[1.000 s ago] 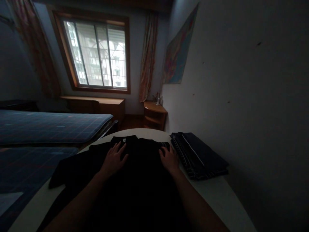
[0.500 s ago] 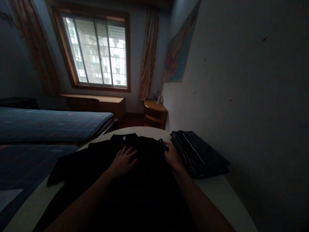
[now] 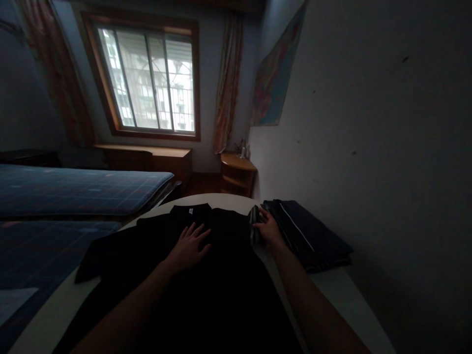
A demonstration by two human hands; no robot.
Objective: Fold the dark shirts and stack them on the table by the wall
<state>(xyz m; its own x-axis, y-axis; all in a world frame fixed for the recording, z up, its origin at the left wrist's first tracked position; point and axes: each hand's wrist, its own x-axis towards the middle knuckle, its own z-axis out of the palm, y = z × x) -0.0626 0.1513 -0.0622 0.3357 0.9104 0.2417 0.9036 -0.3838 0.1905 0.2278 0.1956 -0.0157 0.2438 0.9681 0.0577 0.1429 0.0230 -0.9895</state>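
Observation:
A black short-sleeved shirt (image 3: 221, 285) with a small white collar label lies spread over the pale round table (image 3: 339, 300). My left hand (image 3: 191, 247) rests flat on its upper chest, fingers spread. At the shirt's right shoulder, my right hand (image 3: 271, 230) is closed, thumb and fingers pinching a narrow dark piece with grey edges (image 3: 254, 223). In this dim light I cannot make out whether that piece is part of the shirt or a separate object. Just right of this hand sits a stack of folded dark clothes (image 3: 317, 233), the top one with a white stripe.
Beyond the table to the left is a bed with a blue plaid mattress (image 3: 81, 189). A wooden corner shelf (image 3: 238, 162) and a desk (image 3: 169, 152) stand under the window side. The white wall (image 3: 361, 118) runs close along the right.
My right hand has shifted slightly right and toward me; the dark piece in it now stands more upright and shows more grey. Pale tabletop now shows beside the shirt's right edge. My left hand stays put.

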